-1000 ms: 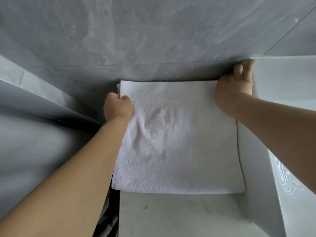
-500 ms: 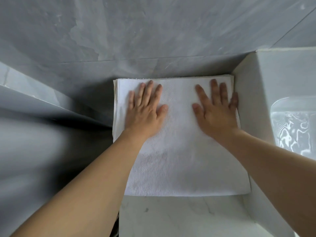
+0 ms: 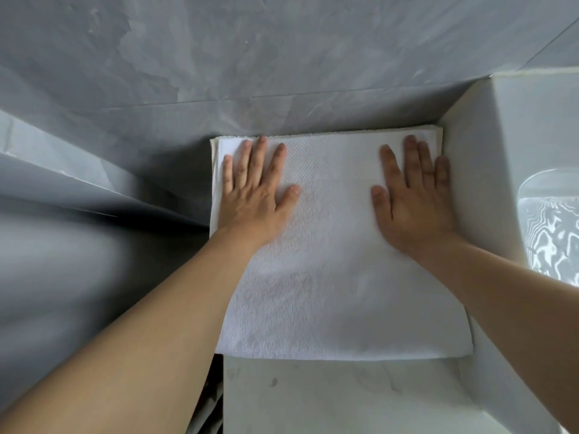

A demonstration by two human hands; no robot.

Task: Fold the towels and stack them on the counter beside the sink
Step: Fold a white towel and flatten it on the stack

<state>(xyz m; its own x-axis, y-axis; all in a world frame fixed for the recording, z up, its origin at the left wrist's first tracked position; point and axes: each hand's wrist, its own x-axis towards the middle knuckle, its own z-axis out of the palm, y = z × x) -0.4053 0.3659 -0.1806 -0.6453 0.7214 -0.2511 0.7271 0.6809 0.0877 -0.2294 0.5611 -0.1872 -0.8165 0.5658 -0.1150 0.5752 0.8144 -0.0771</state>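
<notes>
At 6 o'clock, nearest the camera, a bare strip of the pale marble surface [image 3: 329, 399] shows. Just beyond it lies the folded white towel [image 3: 338, 292], its rounded near edge running from 9 to 3 o'clock, its far edge against the grey tiled wall [image 3: 282, 57] at 12 o'clock. The towel is nearly square; its slightly longer axis appears to run near to far, from 6 to 12. Thin layered edges at the far left corner suggest it sits on top of other folded cloth, though how many pieces I cannot tell.

Both hands lie flat on the far half, palms down, holding nothing: the left hand [image 3: 253, 198] toward 10 o'clock, the right hand [image 3: 413, 208] toward 2 o'clock, fingers straight and spread. At 3 o'clock the raised white sink [image 3: 501, 183] wall stands just beside the towel's right edge.

The step looks like pressing the towel flat onto the stack. Next likely calls for lifting both palms straight up without dragging the top layer, then fetching another towel.
</notes>
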